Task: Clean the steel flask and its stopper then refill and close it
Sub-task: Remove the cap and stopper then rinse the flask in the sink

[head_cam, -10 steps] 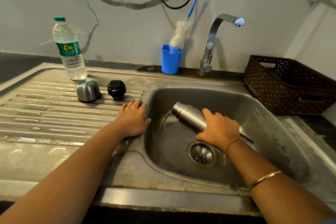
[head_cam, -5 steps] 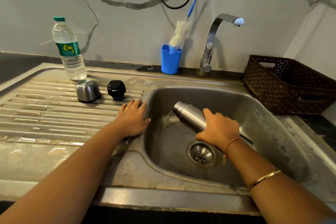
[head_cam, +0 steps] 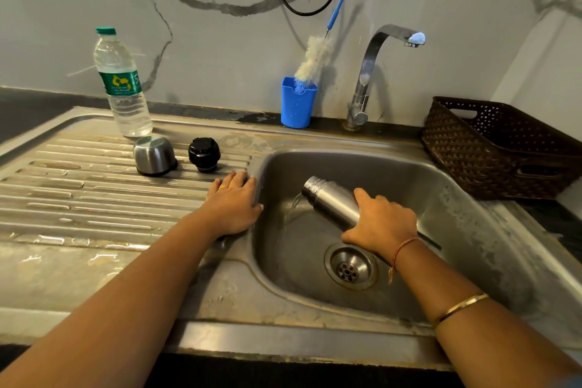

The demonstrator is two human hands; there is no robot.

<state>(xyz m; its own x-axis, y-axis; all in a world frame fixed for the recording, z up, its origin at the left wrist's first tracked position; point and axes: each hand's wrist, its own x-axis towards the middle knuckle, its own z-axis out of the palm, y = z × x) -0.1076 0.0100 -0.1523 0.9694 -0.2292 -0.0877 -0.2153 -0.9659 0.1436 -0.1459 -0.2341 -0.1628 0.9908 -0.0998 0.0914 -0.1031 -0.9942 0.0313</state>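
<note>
Flask (head_cam: pixel 330 201) tilted in sink (head_cam: pixel 463 214), base hidden behind gripping right hand (head_cam: pixel 382 224); thin stream at mouth, probably water. Left hand (head_cam: pixel 233 208) flat on steel rim. Marble wall (head_cam: pixel 220 57).

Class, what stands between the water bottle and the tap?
In the head view, a blue cup holding a white bottle brush stands there.

The arms are bare, with a gold ring (head_cam: pixel 223 187) at 11 o'clock on the left hand (head_cam: pixel 234 208), an orange thread (head_cam: pixel 401 250) round the wrist of the right hand (head_cam: pixel 382 224), and a thin gold bangle (head_cam: pixel 459 309) at 5 o'clock from it.
</note>
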